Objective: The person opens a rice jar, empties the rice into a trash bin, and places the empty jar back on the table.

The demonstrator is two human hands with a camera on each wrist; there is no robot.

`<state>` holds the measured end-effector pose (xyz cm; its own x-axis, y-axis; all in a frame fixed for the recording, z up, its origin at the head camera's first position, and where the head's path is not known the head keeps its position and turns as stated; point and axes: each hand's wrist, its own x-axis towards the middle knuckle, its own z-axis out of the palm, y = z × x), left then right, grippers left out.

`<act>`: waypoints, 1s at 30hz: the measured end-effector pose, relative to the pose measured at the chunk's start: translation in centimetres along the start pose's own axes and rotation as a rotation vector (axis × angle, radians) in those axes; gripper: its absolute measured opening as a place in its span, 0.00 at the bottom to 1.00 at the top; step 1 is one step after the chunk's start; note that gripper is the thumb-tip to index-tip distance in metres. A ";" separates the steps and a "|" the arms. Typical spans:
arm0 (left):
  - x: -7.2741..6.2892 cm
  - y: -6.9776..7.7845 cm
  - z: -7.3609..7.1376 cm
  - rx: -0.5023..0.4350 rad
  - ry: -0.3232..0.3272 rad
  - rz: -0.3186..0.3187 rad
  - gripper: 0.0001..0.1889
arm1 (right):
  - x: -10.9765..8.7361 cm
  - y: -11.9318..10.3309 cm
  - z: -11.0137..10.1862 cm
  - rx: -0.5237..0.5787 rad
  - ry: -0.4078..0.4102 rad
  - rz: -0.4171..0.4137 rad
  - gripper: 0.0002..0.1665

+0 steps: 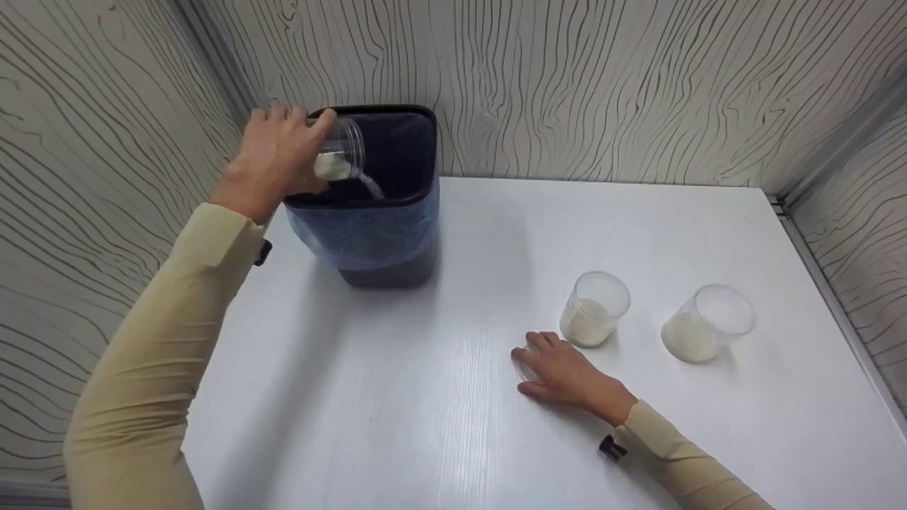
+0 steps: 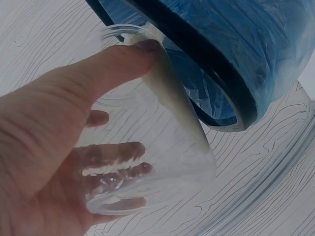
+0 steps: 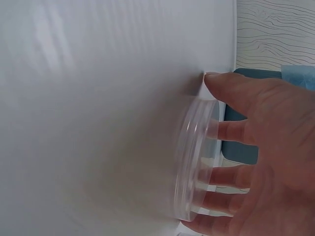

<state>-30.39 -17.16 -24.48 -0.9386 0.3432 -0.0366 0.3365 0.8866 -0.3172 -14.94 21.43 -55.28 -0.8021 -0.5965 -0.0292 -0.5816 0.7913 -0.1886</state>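
Note:
High at the left, my left hand (image 1: 280,152) grips a clear plastic jar (image 2: 147,142), tipped with its mouth over the bin. Off-white grains (image 2: 170,98) lie along the jar's lower side, and a thin stream of them (image 1: 370,185) falls into the lined black bin (image 1: 386,273). Thumb and fingers wrap opposite sides of the jar. Lower right, my right hand (image 1: 567,375) holds a clear round lid (image 3: 189,162) from above, close against the white table. Its thumb lies at one edge of the lid, with the fingers spread across and around the rest.
Two clear jars partly filled with off-white grains, a nearer-to-hand jar (image 1: 594,312) and a farther-right jar (image 1: 701,327), stand beyond the right hand. A blue bag (image 1: 368,237) hangs over the bin's rim. Wood-pattern panels (image 1: 538,85) border the white table (image 1: 397,397).

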 end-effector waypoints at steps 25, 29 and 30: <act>0.1 0.6 0.0 0.039 0.004 0.007 0.48 | -0.1 0.2 0.1 0.017 0.036 -0.018 0.28; 0.1 0.6 0.1 0.051 0.006 0.004 0.48 | -0.1 0.1 0.2 0.006 0.042 -0.020 0.29; 0.1 0.6 0.1 0.055 0.004 0.004 0.48 | -0.1 0.1 0.2 0.009 0.042 -0.019 0.29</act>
<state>-30.27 -16.62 -24.78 -0.9370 0.3477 -0.0340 0.3351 0.8669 -0.3689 -14.87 21.56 -55.51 -0.7957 -0.6055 0.0155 -0.5961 0.7783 -0.1975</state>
